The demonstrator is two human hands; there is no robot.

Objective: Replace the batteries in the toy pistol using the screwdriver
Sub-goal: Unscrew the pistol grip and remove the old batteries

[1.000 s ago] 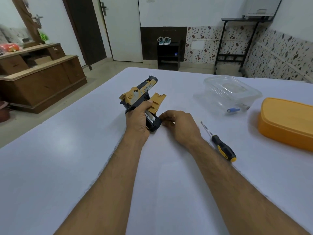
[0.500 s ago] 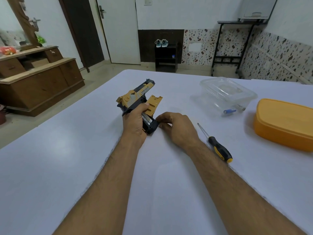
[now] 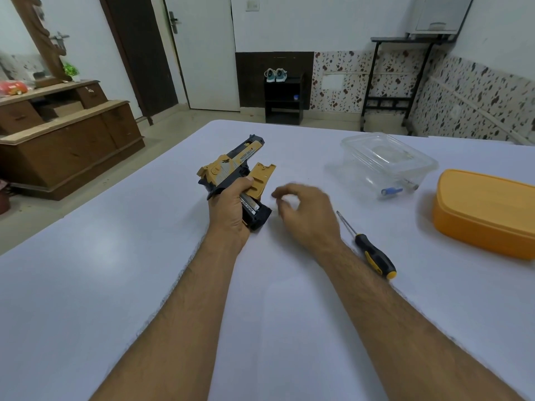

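Head view, left to right: the left hand (image 3: 231, 209) grips the pistol (image 3: 231, 175) by its handle, butt resting on the table (image 3: 115, 270), muzzle pointing away. A battery (image 3: 248, 206) shows in the open grip, and the tan cover (image 3: 261, 180) leans just beside it. The right hand (image 3: 307, 215) hovers near the butt, blurred, fingers loosely curled; I cannot tell if they pinch anything small. Further right lies the screwdriver (image 3: 373, 250), then a clear box (image 3: 388, 163) and an orange lid (image 3: 486, 212). Risk, as I judge it: the loose cover could slide off if the pistol tilts, and the battery could slip out of the open grip
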